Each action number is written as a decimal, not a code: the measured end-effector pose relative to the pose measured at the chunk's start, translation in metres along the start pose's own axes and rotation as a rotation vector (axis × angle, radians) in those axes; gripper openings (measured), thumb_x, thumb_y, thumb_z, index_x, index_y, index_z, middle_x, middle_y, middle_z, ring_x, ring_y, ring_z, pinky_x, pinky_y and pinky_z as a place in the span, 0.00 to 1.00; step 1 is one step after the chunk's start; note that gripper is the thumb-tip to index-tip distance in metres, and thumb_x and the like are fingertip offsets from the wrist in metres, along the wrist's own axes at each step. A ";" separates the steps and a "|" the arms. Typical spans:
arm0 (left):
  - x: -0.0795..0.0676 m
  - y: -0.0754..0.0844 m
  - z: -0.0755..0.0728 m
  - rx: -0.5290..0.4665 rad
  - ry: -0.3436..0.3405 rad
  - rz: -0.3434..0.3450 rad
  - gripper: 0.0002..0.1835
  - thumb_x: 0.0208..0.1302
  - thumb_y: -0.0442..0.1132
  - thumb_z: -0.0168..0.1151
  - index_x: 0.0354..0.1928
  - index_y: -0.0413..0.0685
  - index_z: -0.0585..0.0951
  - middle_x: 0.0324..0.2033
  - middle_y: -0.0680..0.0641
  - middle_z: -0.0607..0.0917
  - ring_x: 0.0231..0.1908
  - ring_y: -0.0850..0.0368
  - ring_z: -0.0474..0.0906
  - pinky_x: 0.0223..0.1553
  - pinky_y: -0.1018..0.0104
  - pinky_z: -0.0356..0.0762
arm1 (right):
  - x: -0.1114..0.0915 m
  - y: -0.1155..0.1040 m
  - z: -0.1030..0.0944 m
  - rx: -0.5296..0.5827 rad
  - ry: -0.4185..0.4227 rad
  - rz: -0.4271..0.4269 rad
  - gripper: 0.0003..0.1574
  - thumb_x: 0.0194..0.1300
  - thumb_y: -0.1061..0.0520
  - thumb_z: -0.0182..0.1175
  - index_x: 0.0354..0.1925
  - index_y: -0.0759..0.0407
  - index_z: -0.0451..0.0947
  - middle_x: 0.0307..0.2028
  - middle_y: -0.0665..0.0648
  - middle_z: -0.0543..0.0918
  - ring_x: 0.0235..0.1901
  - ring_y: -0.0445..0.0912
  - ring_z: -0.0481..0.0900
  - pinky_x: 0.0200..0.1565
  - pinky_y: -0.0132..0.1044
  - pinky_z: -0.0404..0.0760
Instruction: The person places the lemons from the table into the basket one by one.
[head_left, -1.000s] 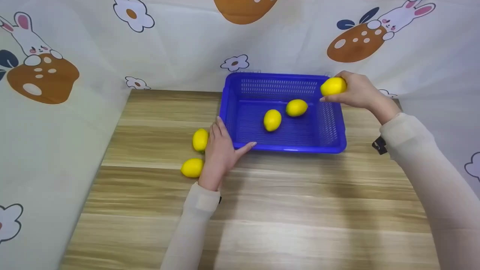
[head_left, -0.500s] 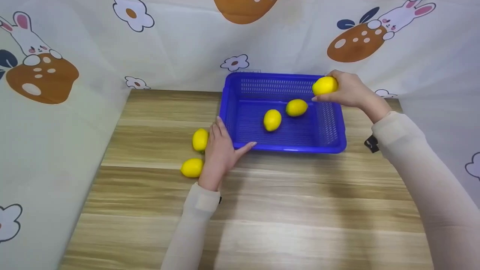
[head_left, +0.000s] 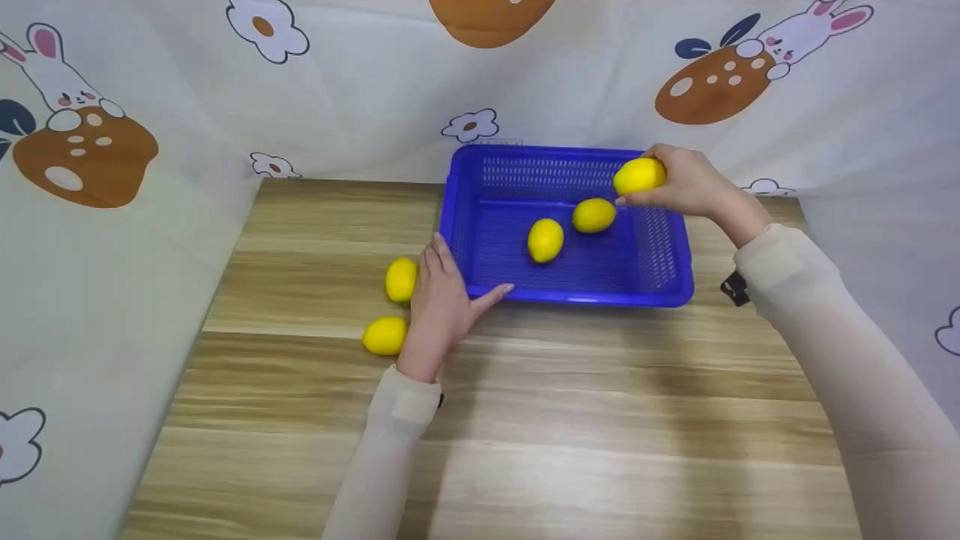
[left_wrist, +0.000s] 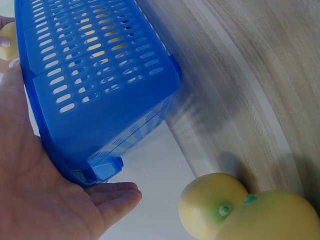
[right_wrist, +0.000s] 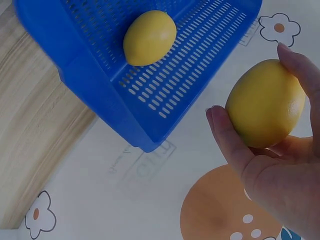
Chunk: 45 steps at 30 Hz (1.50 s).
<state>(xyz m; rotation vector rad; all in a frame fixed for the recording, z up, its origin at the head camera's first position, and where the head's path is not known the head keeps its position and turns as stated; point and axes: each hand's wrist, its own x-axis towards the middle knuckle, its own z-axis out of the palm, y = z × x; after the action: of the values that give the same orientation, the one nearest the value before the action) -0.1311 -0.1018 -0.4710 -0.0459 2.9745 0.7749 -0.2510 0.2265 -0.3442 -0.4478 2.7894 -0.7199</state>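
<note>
A blue plastic basket [head_left: 577, 298] with slotted walls stands at the back of the table. Inside it lie two lemons, one near the middle [head_left: 545, 241] and one farther right [head_left: 594, 216]. My right hand [head_left: 694, 182] grips another lemon [head_left: 638, 177] between thumb and fingers, above the basket's back right corner; the right wrist view shows this held lemon [right_wrist: 265, 104] too. With straight fingers and spread thumb, my left hand [head_left: 441, 300] rests against the basket's front left corner. Two more lemons, an upper one [head_left: 401, 280] and a lower one [head_left: 385, 335], lie just left of that hand.
The wood-grain table [head_left: 570, 420] stretches forward of the basket. A patterned white cloth [head_left: 360, 90] hangs behind the table and along its sides, close to the basket's back rim.
My right hand has carried its lemon leftward, from beyond the basket's right rim to over its back right part. The left hand, the basket and the other lemons have stayed in place.
</note>
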 end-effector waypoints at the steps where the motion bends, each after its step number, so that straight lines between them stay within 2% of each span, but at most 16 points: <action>1: 0.000 0.000 0.000 0.002 0.001 0.001 0.74 0.61 0.80 0.61 0.82 0.28 0.38 0.80 0.25 0.49 0.81 0.32 0.50 0.82 0.48 0.49 | 0.000 0.000 0.000 0.000 0.000 0.001 0.41 0.64 0.46 0.74 0.61 0.73 0.71 0.48 0.70 0.79 0.44 0.62 0.76 0.43 0.45 0.74; 11: 0.001 0.000 -0.001 -0.007 -0.009 -0.008 0.74 0.60 0.80 0.61 0.82 0.29 0.37 0.81 0.25 0.48 0.81 0.33 0.49 0.82 0.48 0.48 | -0.002 -0.001 -0.001 0.007 -0.014 0.011 0.43 0.66 0.45 0.73 0.63 0.73 0.70 0.51 0.71 0.79 0.47 0.62 0.76 0.47 0.49 0.76; 16: 0.001 0.000 -0.001 -0.014 -0.006 -0.004 0.74 0.60 0.80 0.61 0.82 0.29 0.38 0.81 0.25 0.48 0.81 0.33 0.49 0.82 0.48 0.48 | -0.001 0.001 -0.002 0.027 -0.033 0.017 0.47 0.68 0.43 0.71 0.68 0.74 0.68 0.59 0.77 0.78 0.54 0.69 0.78 0.59 0.61 0.80; 19: 0.001 0.000 -0.001 -0.018 -0.008 -0.005 0.74 0.60 0.80 0.61 0.82 0.29 0.37 0.81 0.25 0.47 0.81 0.33 0.48 0.82 0.48 0.47 | -0.001 0.002 -0.003 0.036 -0.037 0.028 0.47 0.69 0.44 0.71 0.69 0.74 0.67 0.62 0.79 0.77 0.57 0.71 0.78 0.61 0.66 0.79; 27: 0.000 -0.001 -0.002 -0.023 -0.023 -0.015 0.74 0.60 0.80 0.60 0.83 0.30 0.36 0.81 0.26 0.47 0.82 0.33 0.48 0.82 0.48 0.48 | -0.002 0.007 -0.001 0.040 -0.054 0.046 0.49 0.68 0.43 0.71 0.70 0.74 0.66 0.63 0.79 0.76 0.57 0.71 0.78 0.62 0.66 0.78; 34: -0.001 0.000 -0.002 -0.018 0.005 0.011 0.73 0.61 0.78 0.62 0.82 0.28 0.39 0.79 0.24 0.52 0.80 0.32 0.52 0.82 0.48 0.52 | -0.003 0.010 0.000 0.027 -0.036 0.029 0.48 0.68 0.45 0.72 0.69 0.75 0.67 0.61 0.79 0.77 0.56 0.71 0.79 0.60 0.66 0.78; 45: 0.000 0.001 -0.003 -0.010 -0.011 0.005 0.73 0.62 0.78 0.62 0.82 0.28 0.38 0.79 0.24 0.51 0.80 0.31 0.51 0.82 0.47 0.51 | -0.008 0.017 0.004 0.035 -0.048 0.067 0.50 0.69 0.43 0.71 0.71 0.76 0.65 0.63 0.79 0.75 0.57 0.71 0.78 0.60 0.66 0.80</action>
<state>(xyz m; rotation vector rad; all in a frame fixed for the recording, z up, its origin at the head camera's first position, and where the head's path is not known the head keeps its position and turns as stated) -0.1315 -0.1023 -0.4683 -0.0346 2.9615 0.7875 -0.2465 0.2412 -0.3547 -0.3583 2.7281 -0.7324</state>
